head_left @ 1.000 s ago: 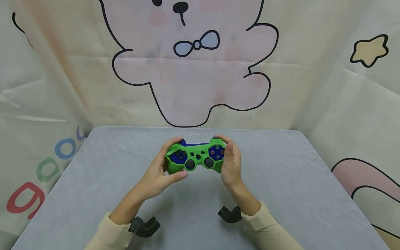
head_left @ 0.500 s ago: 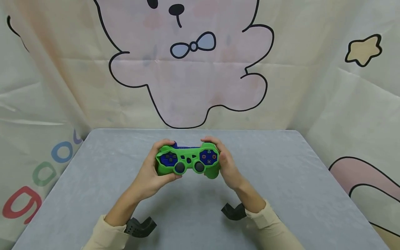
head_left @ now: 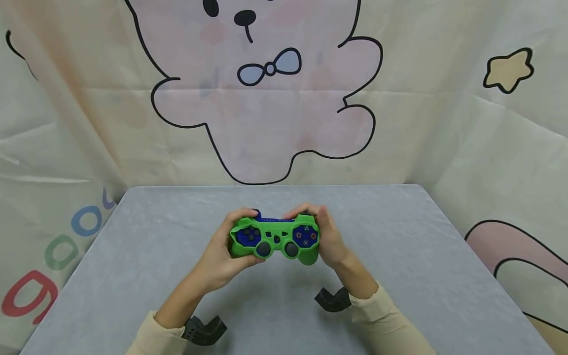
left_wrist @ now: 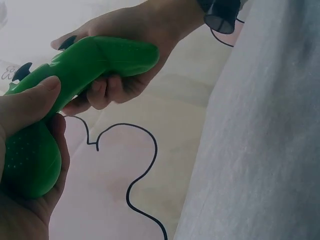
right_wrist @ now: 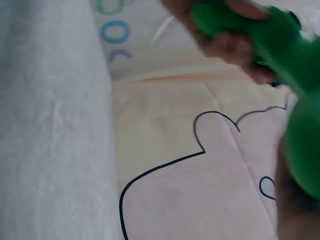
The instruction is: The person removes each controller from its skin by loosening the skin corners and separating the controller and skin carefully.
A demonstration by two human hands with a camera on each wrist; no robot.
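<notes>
A green game controller (head_left: 277, 228) with dark blue button panels and black thumbsticks is held up in front of the person, its face toward the head camera. The left hand (head_left: 220, 259) grips its left side, the index finger along the top shoulder and the thumb at the lower edge by the left stick. Around the right side curls the right hand (head_left: 332, 242); its thumb points up beside the button panel, and a finger reaches over the top edge. The left wrist view shows the controller's green grip (left_wrist: 125, 57) within the right hand (left_wrist: 140, 30). Blur softens the right wrist view.
A grey cloth-covered table (head_left: 284, 315) lies beneath the hands. Behind it hangs a cream curtain (head_left: 421, 123) printed with a pink cartoon animal. Black camera mounts (head_left: 205, 331) are worn at both wrists, over beige sleeves (head_left: 161, 340).
The controller shifts left, then back right and lower, with both hands holding it. The right thumb dips to the controller's edge and then lifts upright again. The head view drifts slightly.
</notes>
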